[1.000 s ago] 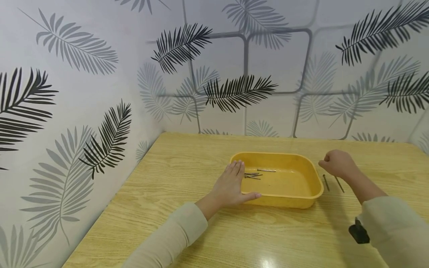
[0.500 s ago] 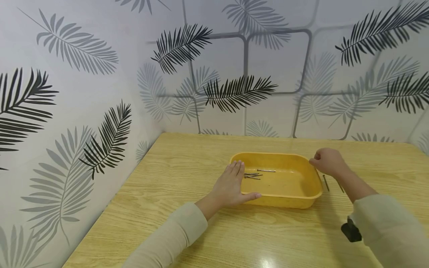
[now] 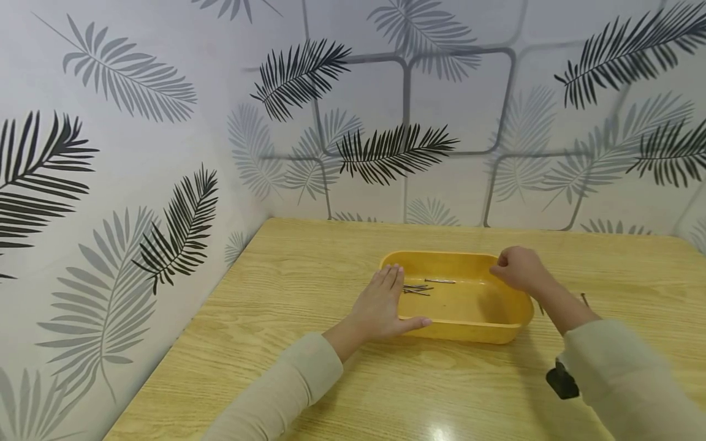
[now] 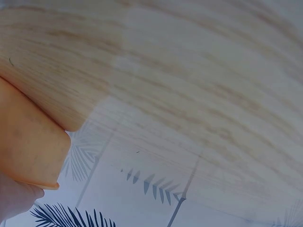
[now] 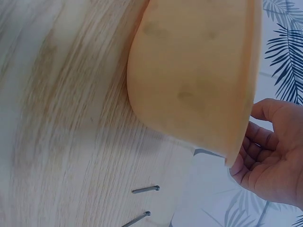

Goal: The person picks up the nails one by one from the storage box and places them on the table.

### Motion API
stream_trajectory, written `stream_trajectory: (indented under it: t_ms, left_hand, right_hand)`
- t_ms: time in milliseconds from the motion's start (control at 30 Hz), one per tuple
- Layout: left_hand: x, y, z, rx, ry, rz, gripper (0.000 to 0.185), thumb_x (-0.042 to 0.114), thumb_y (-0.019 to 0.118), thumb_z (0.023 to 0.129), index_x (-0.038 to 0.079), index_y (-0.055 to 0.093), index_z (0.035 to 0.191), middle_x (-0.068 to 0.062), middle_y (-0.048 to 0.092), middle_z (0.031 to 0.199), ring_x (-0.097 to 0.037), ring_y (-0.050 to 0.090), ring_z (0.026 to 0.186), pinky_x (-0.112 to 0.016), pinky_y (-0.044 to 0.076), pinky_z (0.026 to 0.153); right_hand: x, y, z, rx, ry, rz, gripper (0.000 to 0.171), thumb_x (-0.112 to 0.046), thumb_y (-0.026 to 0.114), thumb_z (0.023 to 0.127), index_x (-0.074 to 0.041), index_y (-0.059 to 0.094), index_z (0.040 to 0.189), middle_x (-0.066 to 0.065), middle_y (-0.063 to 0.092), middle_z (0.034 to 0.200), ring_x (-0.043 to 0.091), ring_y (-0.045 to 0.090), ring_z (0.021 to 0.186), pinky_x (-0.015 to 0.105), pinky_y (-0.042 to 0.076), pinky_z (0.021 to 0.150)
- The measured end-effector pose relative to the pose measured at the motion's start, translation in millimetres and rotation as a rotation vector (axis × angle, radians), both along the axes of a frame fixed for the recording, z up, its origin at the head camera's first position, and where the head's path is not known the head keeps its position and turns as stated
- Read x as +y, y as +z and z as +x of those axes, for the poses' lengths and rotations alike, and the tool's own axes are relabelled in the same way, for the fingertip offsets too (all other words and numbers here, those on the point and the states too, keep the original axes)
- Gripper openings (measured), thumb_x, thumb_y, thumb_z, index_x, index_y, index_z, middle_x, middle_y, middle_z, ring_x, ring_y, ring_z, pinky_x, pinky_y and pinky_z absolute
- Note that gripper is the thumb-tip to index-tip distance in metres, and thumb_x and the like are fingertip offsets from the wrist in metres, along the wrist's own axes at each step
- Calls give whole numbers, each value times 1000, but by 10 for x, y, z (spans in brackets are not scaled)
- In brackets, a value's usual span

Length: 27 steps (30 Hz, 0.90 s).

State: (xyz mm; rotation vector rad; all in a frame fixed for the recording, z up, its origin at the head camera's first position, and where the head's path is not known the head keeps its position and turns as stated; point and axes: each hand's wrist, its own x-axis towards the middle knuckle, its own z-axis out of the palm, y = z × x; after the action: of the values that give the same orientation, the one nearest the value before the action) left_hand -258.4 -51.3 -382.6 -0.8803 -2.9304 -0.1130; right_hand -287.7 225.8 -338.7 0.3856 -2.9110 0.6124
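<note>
Plainly, the yellow tray (image 3: 463, 306) sits on the wooden desk (image 3: 309, 275) toward the back middle, and both hands are at it. The left hand (image 3: 380, 303) lies flat with straight fingers against the tray's near left corner, thumb stretched along the front wall, which looks like a way of bracing the light tray so it cannot slide; it grips nothing. The right hand (image 3: 515, 268) hovers over the tray's far right rim with its fingers curled inward; from the head view they seem bunched as if pinching something small, yet whether anything is between them I cannot tell, and the right wrist view shows only loosely bent fingers (image 5: 265, 142) beside the tray's outer wall (image 5: 194, 71). Inside the tray, a few nails (image 3: 419, 286) lie flat on the floor near the left end, close to the bracing hand, probably because the smooth bottom lets them rest where they land. Two more nails (image 5: 142, 203) lie on the desk just right of the tray, within easy reach of the right hand. Leaf-patterned walls (image 3: 138, 122) close in the desk at the back and left.
</note>
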Motion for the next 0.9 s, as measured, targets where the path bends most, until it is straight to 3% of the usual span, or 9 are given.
stream_trajectory:
  t_ms: [400,567,767,900]
  left_hand:
    - [-1,-6,-7,14,-2,3,99,71,37,85,-3,14,147,-17,15,155,-28,13,144,-36,13,118]
    - [-5,-20,-15,2,7,7,99,72,36,85,-2,13,147,-16,14,155,-27,12,145,-36,13,118]
    - [-1,-24,-22,0,9,7,100,72,36,84,-2,13,147,-16,15,155,-27,12,145,-36,13,118]
    - [6,-24,-24,5,6,5,100,72,36,84,-2,14,147,-16,15,155,-27,12,145,-36,13,118]
  right_hand:
    - [-210,-71,7,-36,34,-22,33,-5,52,81,-12,38,52,-5,28,48,9,24,46,23,26,49]
    - [-356,-110,31,-41,80,-27,35,-4,52,82,-13,37,51,-6,29,47,8,23,46,23,26,50]
    - [-466,-152,33,-80,70,-27,42,-7,53,82,-18,28,51,-7,23,46,7,18,45,22,21,48]
    - [-528,-180,18,-101,73,-23,41,-9,56,83,-17,33,50,-7,25,47,7,21,45,22,23,48]
